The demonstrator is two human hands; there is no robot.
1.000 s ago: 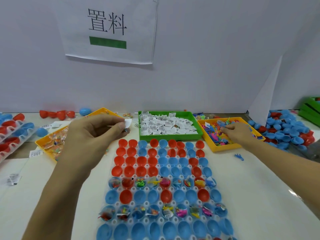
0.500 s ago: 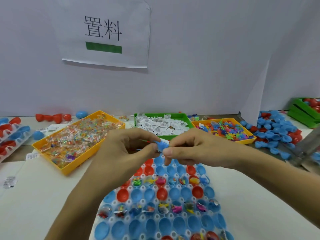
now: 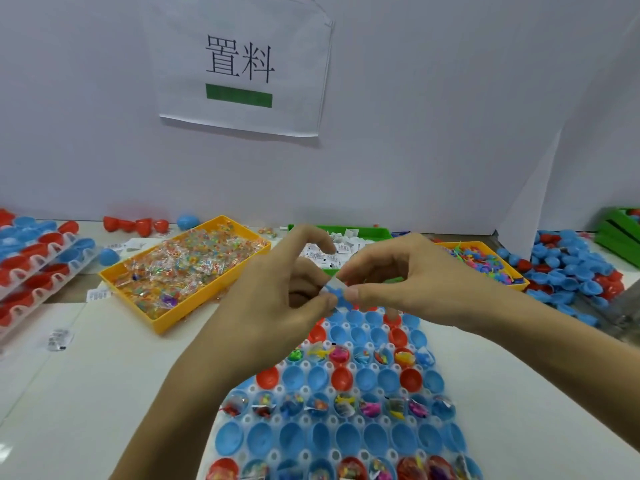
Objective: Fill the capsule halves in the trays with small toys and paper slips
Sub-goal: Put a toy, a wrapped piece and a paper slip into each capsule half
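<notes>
both the left hand (image 3: 277,299) and right hand (image 3: 398,282) pinch a small blue toy (image 3: 334,293) with a paper slip between their fingertips, above the capsule tray (image 3: 346,393). both look featherlight and fiddly; a fingertip pinch at the edges seems best.

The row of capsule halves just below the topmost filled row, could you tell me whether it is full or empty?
Empty: that row of capsule halves shows bare red and blue insides, while the rows above and below hold toys.

Blue toy (image 3: 335,293) above half-filled capsule tray (image 3: 341,393)
</notes>
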